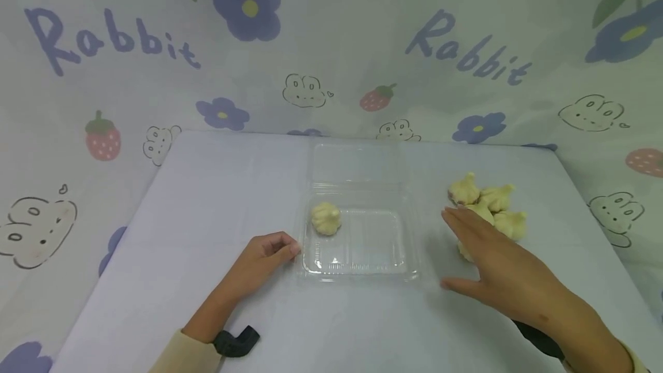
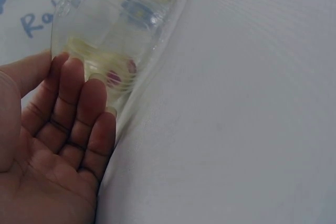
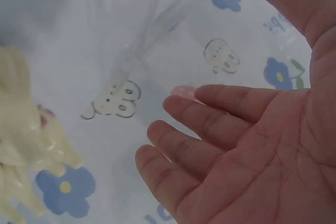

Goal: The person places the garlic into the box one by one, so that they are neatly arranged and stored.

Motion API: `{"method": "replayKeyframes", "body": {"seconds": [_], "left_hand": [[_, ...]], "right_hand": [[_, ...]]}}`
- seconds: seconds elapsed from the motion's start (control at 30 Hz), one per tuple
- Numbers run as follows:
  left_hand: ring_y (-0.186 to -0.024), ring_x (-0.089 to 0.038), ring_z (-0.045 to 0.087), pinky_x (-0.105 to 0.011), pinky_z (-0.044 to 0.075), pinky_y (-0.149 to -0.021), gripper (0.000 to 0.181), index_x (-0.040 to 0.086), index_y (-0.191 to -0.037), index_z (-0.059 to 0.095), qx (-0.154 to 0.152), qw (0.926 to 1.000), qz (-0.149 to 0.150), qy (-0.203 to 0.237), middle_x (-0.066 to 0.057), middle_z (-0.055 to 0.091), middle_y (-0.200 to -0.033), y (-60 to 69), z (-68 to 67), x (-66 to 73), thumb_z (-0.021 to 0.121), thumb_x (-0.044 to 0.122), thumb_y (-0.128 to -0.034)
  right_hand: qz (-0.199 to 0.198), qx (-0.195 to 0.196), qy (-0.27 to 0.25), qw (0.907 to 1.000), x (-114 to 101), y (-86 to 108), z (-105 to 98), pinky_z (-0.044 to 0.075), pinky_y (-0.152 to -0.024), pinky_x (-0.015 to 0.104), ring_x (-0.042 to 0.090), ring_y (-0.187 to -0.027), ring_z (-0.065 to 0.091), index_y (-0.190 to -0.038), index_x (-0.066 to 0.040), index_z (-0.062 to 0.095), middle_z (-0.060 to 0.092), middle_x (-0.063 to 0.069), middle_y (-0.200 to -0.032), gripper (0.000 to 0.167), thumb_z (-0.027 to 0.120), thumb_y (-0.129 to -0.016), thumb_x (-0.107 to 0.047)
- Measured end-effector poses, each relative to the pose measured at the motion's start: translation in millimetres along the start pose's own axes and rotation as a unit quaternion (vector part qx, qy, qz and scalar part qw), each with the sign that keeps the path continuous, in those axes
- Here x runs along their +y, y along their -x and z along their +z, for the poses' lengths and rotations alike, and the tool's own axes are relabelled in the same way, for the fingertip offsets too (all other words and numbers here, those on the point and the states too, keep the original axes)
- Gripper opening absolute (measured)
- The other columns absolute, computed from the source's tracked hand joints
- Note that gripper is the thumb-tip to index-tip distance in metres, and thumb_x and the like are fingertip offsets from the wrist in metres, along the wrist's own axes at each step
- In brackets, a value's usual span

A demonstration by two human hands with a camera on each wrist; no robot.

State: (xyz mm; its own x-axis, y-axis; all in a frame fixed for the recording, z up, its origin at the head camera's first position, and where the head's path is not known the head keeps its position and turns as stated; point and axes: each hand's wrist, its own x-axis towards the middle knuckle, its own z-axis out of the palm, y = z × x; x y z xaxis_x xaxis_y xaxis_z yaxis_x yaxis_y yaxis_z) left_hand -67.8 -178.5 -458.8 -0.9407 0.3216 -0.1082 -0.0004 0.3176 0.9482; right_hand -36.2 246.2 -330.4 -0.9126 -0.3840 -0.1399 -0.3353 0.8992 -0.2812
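Observation:
A clear plastic box (image 1: 357,276) lies with its lid (image 1: 357,160) folded back. One garlic bulb (image 1: 326,219) sits inside it at the left, and in the left wrist view this garlic bulb (image 2: 113,69) shows through the box wall. My left hand (image 1: 266,258) pinches the box's left edge, fingertips against the wall in the left wrist view. Over the near side of several piled garlic bulbs (image 1: 510,224) hovers my right hand (image 1: 499,263), fingers straight and thumb spread, hiding part of the pile. Nothing lies in the right palm (image 3: 262,166).
A white-covered table (image 1: 223,189) carries the box and the pile. Behind and beside it hangs a patterned cloth (image 1: 331,45) with flowers, rabbits and strawberries. Black wrist bands (image 1: 235,343) are worn on both arms.

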Motion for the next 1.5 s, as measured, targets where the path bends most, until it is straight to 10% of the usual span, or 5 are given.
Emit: {"method": "replayKeyframes", "body": {"seconds": [0.7, 1.5], "left_hand": [[-0.091, -0.022, 0.061, -0.029, 0.049, -0.079, 0.024, 0.012, -0.099, 0.074, 0.004, 1.0000, -0.007, -0.006, -0.002, 0.068, -0.092, -1.0, 0.3, 1.5, 0.067, 0.034, -0.1041], [-0.088, -0.019, 0.061, -0.028, 0.050, -0.078, 0.020, 0.010, -0.099, 0.074, 0.002, 1.0000, 0.003, 0.009, -0.002, 0.068, -0.091, 0.7, 1.2, 0.5, 0.068, 0.029, -0.1035]], "right_hand": [[0.090, -0.032, -0.039, 0.9946, 70, 18.0, 17, 0.035, -0.103, 0.073, 0.055, -0.140, 0.038, -0.161, -0.001, 0.031, 0.039, 0.030, -0.158, 0.111, 0.082, -0.082, -0.061], [0.121, -0.006, -0.089, 0.9885, 107, 6.4, 44, 0.056, -0.076, 0.059, 0.056, -0.113, 0.062, -0.145, -0.001, 0.053, 0.065, 0.035, -0.125, 0.074, 0.078, -0.093, -0.049]]}}
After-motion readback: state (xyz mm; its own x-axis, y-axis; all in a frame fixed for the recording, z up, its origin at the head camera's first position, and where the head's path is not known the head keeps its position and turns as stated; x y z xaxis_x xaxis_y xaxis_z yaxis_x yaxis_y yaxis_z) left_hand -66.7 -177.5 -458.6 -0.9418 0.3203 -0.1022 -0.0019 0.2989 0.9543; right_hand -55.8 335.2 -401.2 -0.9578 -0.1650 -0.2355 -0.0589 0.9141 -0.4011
